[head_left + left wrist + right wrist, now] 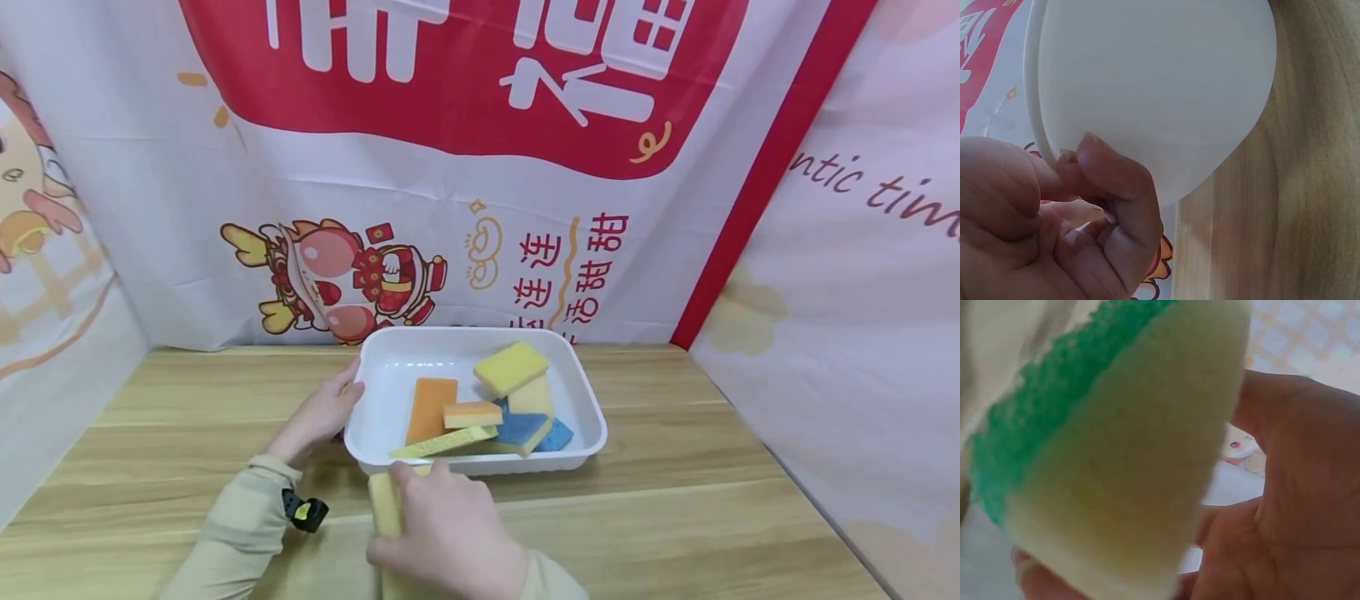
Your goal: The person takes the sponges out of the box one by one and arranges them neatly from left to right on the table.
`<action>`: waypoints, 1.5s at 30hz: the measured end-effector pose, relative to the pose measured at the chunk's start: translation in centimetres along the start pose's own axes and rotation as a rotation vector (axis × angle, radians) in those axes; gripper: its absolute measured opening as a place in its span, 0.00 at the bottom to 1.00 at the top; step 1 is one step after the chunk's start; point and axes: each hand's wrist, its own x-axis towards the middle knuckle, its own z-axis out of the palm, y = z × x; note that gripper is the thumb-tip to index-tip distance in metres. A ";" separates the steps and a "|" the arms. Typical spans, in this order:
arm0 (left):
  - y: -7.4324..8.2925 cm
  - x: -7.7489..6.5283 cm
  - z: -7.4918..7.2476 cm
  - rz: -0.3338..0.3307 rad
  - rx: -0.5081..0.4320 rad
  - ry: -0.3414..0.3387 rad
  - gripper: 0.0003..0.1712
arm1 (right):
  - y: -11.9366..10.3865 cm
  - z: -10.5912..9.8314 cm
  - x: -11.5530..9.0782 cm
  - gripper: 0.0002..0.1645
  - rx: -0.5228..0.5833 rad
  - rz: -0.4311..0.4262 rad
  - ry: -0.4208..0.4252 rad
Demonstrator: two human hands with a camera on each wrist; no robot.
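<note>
A white plastic tray (384, 417) stands on the table with several sponges in it. My left hand (326, 414) grips its left rim; in the left wrist view, curled fingers (1119, 181) meet the tray's edge. Just in front of the tray, my right hand (453, 529) holds a pale yellow sponge (387, 504). The right wrist view shows this sponge (1135, 444) close up, with a green scouring layer along one side and fingers around it. Inside the tray lie an orange sponge (430, 408), a yellow one (512, 367) and a blue-topped one (523, 428).
The wood-grain table (675, 500) reaches back to a printed cloth (465, 183) hanging right behind the tray. More cloth hangs at the left and right sides. A black band with a small device (306, 510) sits on the left wrist.
</note>
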 end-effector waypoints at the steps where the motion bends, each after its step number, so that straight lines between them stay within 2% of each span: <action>1: 0.0 0.0 0.0 -0.002 -0.001 0.002 0.33 | -0.1 0.3 0.1 0.35 0.002 -0.003 -0.020; 3: 0.0 0.0 0.0 -0.011 -0.006 0.003 0.33 | -0.2 0.7 0.2 0.34 0.006 -0.003 -0.041; 10: 0.1 0.2 0.2 -0.014 -0.005 0.001 0.33 | 0.1 2.1 0.4 0.30 -0.035 -0.009 -0.018; 19: 0.0 0.2 0.1 0.008 0.023 0.002 0.33 | 0.4 3.1 0.9 0.26 0.082 0.001 -0.040; 30: 0.1 0.1 0.3 -0.006 0.000 0.006 0.33 | -0.1 4.4 2.0 0.33 0.106 0.040 -0.077; 37: 0.2 0.1 0.3 -0.003 0.010 0.012 0.33 | -0.2 5.3 2.4 0.20 0.108 0.009 -0.065; 45: 0.2 -0.1 0.1 0.012 0.044 0.020 0.33 | -0.3 6.3 2.7 0.23 0.052 -0.087 0.011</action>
